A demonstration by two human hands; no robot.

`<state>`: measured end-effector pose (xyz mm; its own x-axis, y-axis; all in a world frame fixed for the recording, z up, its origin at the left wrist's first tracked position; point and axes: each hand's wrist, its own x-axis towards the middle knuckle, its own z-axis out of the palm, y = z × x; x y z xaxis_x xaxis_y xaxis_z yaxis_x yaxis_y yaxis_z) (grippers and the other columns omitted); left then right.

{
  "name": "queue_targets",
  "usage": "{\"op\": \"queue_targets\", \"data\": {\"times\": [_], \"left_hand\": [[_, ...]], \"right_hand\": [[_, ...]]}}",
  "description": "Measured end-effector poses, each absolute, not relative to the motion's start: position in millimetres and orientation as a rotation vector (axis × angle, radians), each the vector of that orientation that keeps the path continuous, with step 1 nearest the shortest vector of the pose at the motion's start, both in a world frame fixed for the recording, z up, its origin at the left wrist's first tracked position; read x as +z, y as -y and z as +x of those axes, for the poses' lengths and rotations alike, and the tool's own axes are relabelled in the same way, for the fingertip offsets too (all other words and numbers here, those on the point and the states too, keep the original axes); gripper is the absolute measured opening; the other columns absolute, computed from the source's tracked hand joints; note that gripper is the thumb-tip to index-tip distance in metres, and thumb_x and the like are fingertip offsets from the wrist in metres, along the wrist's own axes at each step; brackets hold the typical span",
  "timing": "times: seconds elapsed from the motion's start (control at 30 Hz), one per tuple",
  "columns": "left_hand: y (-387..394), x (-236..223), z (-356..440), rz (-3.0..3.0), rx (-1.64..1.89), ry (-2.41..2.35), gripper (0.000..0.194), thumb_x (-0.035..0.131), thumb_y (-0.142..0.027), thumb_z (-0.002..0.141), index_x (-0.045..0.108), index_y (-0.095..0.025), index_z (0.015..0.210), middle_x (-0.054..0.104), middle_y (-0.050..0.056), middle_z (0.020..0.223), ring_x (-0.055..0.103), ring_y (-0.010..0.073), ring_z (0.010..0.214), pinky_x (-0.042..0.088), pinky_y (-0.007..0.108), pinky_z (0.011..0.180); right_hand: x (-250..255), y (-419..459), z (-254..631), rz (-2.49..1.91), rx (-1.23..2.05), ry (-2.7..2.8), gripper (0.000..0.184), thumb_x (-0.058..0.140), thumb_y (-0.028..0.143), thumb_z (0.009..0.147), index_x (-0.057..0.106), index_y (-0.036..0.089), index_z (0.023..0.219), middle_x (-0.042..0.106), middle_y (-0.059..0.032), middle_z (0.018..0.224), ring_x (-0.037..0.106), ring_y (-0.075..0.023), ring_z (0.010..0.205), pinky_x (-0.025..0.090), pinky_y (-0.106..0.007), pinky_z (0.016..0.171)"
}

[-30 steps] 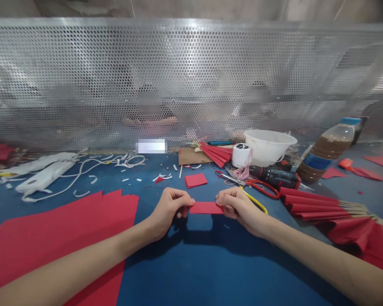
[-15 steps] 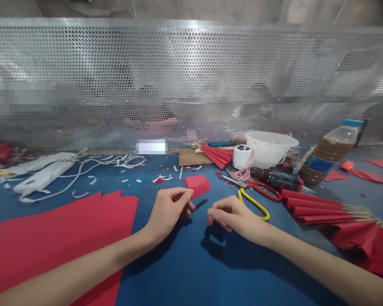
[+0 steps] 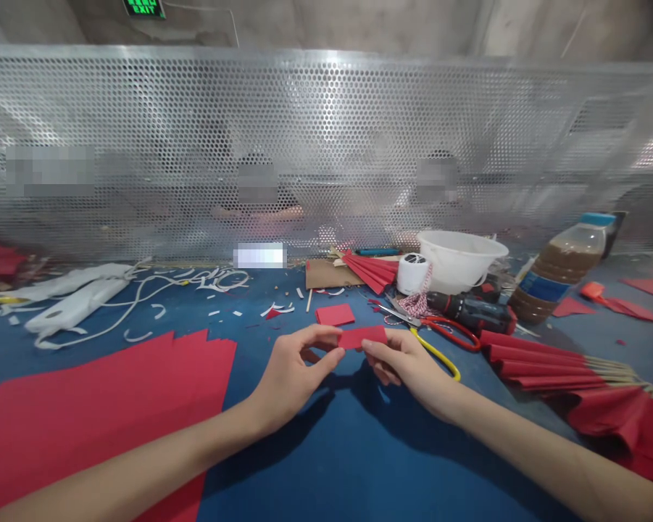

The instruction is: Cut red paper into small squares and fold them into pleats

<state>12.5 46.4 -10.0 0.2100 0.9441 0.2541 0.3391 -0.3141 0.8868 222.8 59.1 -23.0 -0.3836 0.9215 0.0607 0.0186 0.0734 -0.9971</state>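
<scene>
Two hands are raised over the blue worktop [image 3: 326, 449] in the head view, both to the left of the scissors [image 3: 413, 321]. Between them, also left of the scissors, is a small red paper strip [image 3: 362, 337]. The right hand [image 3: 407, 366] pinches its right part, thumb in front, other fingers curled behind. The left hand [image 3: 293, 373] is half open, thumb and forefinger parted at the strip's left end; whether they grip it I cannot tell. A small red paper piece [image 3: 335, 314] lies left of the scissors, large red sheets [image 3: 114, 406] farther left. Pleated red paper [image 3: 543, 355] lies right of the scissors, a drill [image 3: 467, 308] just beside them, a white tub [image 3: 462, 254] beyond.
</scene>
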Motion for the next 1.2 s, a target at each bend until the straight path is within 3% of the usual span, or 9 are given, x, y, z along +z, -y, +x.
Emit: {"op": "queue_targets", "data": {"times": [0.1,0.2,0.3,0.53,0.73,0.93,1.2], "left_hand": [[-48.9,-11.2,11.7,1.659,1.061,-1.124,0.038,0.069,-0.036,0.087,0.061,-0.018,0.120,0.074,0.004,0.087,0.069,0.0179,0.072,0.051,0.025,0.058],[-51.2,-12.1,11.6,1.617,0.946,-1.081,0.025,0.066,-0.037,0.087,0.065,-0.016,0.101,0.069,0.002,0.075,0.064,0.0154,0.063,0.044,0.021,0.049],[-51.7,-12.1,12.0,1.619,0.860,-1.058,0.022,0.063,-0.035,0.088,0.066,-0.015,0.081,0.067,0.002,0.067,0.060,0.0129,0.059,0.040,0.019,0.048],[-48.2,-11.4,11.1,1.667,0.689,-0.922,0.024,0.064,-0.031,0.087,0.064,-0.014,0.070,0.068,0.003,0.063,0.060,0.0126,0.057,0.045,0.022,0.057],[-51.7,-12.3,11.3,1.608,0.845,-0.976,0.019,0.065,-0.033,0.088,0.069,-0.015,0.089,0.070,0.002,0.075,0.057,0.0105,0.056,0.040,0.018,0.047],[-54.3,-15.5,11.5,1.597,0.860,-0.984,0.021,0.067,-0.035,0.086,0.069,-0.014,0.088,0.071,0.004,0.075,0.062,0.0139,0.061,0.045,0.020,0.047],[-51.8,-13.1,11.5,1.574,0.795,-0.962,0.017,0.072,-0.029,0.082,0.070,-0.016,0.092,0.076,0.005,0.078,0.071,0.0179,0.067,0.043,0.019,0.048]], "right_hand": [[-22.2,-58.5,221.9,-0.973,1.430,1.595,0.035,0.066,0.048,0.088,0.062,0.015,0.075,0.049,0.0057,0.052,0.038,-0.0071,0.044,0.026,-0.022,0.044],[-21.4,-57.7,221.4,-0.975,1.428,1.659,0.036,0.066,0.050,0.088,0.067,0.015,0.080,0.049,0.0057,0.051,0.037,-0.0074,0.045,0.026,-0.022,0.045],[-21.0,-57.3,221.7,-0.983,1.409,1.676,0.036,0.066,0.050,0.089,0.069,0.014,0.083,0.047,0.0056,0.053,0.039,-0.0076,0.046,0.026,-0.022,0.045],[-22.2,-56.7,223.3,-1.005,1.344,1.665,0.033,0.069,0.048,0.087,0.063,0.017,0.079,0.049,0.0063,0.055,0.041,-0.0076,0.047,0.030,-0.021,0.046],[-20.7,-53.1,220.5,-0.981,1.361,1.772,0.032,0.069,0.047,0.087,0.067,0.015,0.084,0.056,0.0034,0.063,0.048,-0.0080,0.050,0.039,-0.021,0.049],[-22.7,-52.6,219.2,-1.020,1.409,1.762,0.029,0.064,0.044,0.090,0.069,0.016,0.098,0.069,-0.0024,0.075,0.066,-0.0144,0.056,0.038,-0.019,0.041],[-22.0,-54.7,219.6,-0.986,1.398,1.711,0.010,0.066,0.027,0.085,0.062,0.018,0.086,0.063,0.0032,0.065,0.058,-0.0109,0.055,0.041,-0.019,0.048]]}}
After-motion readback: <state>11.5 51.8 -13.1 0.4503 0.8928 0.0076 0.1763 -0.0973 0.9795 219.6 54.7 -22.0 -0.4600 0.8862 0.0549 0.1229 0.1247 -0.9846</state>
